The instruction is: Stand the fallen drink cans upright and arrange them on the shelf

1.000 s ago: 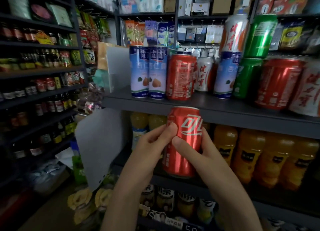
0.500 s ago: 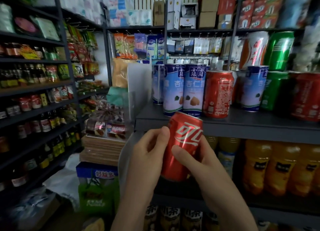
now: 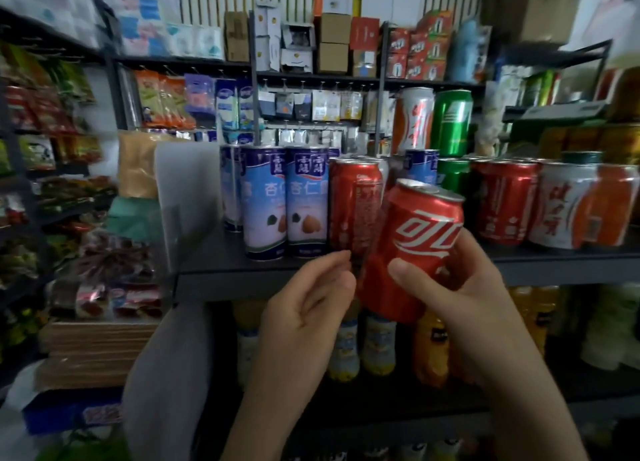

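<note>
Red can [image 3: 415, 249] now raised to shelf [image 3: 225, 277] front edge, tilted. My right hand [image 3: 460, 308] grips it; left hand [image 3: 308, 301] released, fingers loose. Ready to stand it.

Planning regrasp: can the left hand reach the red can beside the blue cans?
Likely yes: left hand is free, just below that red can; only the tilted cola can in the right hand crowds it.

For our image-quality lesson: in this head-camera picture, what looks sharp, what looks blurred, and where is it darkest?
Head view: the held red can is fairly sharp; the snack racks at left smear with blur; the orange bottles under the shelf sit in shadow.
</note>
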The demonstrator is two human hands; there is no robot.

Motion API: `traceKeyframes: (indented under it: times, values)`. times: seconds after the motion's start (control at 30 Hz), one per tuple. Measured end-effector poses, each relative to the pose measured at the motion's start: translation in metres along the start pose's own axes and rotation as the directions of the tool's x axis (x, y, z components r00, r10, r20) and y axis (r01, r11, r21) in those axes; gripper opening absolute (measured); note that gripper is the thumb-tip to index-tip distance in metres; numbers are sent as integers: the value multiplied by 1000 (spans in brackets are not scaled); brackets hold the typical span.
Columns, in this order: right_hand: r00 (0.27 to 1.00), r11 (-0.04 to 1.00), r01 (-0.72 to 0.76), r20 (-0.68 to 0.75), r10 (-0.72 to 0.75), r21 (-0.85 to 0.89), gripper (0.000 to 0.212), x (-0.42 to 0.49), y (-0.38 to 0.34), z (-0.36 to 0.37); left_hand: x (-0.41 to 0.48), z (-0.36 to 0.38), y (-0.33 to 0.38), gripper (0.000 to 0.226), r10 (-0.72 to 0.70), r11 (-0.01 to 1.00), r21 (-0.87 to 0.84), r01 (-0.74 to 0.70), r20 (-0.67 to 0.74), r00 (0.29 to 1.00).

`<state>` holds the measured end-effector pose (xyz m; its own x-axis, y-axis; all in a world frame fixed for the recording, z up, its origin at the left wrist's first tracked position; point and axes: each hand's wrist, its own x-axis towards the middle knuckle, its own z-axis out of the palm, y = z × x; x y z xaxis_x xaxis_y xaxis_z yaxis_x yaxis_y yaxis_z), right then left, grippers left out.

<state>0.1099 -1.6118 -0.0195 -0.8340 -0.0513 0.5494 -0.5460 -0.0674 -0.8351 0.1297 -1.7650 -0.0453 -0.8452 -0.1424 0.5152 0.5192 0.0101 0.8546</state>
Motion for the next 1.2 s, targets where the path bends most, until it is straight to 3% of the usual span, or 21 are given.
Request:
traceKeyframes:
  times: [0.2,0.37,0.47,0.57,0.67,0.8,0.87,0.9,1.2]
  values:
    - [996,961,32,-68,-53,-276,57,46,3,-55,26,52,1,30,78,985,146,-88,73,994]
    - [999,905,18,-36,-37,-426,63,88,26,-85,53,84,1,38,127,958,246,-150,106,986]
    - [999,860,24,30,-10,-509,64,105,27,-95,68,94,0,42,136,942,292,-165,118,984]
    - [979,805,158,199,-51,-572,76,117,19,-99,83,104,1,44,143,911,366,-193,159,977]
    - [933,674,303,354,-66,-674,89,131,9,-106,94,109,5,48,147,861,458,-220,189,971]
    - [878,321,466,476,-51,-825,88,146,-6,-111,102,115,9,48,92,818,536,-208,235,968]
    - [831,132,555,555,-41,-821,88,151,-17,-112,106,117,13,46,62,800,565,-203,259,964]
    - [815,91,578,579,-12,-811,86,152,-21,-114,109,117,17,45,53,788,582,-202,262,964]
    - [774,46,628,629,68,-777,82,165,-30,-132,172,127,63,30,18,624,772,-123,144,989]
